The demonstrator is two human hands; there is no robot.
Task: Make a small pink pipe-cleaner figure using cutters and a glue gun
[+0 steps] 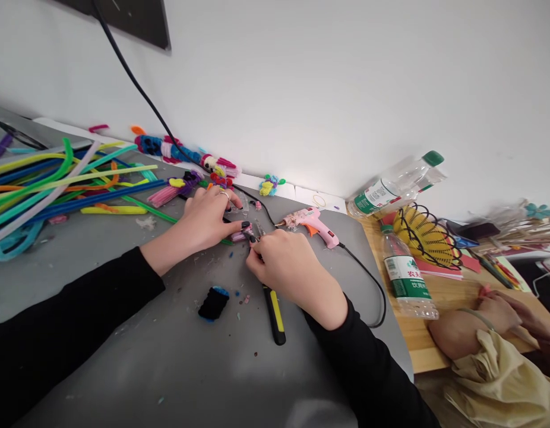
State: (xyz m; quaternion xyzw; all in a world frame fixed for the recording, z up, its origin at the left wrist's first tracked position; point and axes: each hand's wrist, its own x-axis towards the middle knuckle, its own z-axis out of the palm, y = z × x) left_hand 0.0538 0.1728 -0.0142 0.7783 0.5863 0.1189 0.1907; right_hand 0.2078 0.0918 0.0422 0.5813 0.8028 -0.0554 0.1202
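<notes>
On table, left hand, right hand pinching pink piece, bottle (Chinese label).

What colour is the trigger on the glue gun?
Orange trigger, on a pink glue gun body. The head view shows it best.

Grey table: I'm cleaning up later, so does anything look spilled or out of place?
Small scraps litter the grey table near the black fuzzy piece, and a clear bottle lies tilted by the wall.
</notes>
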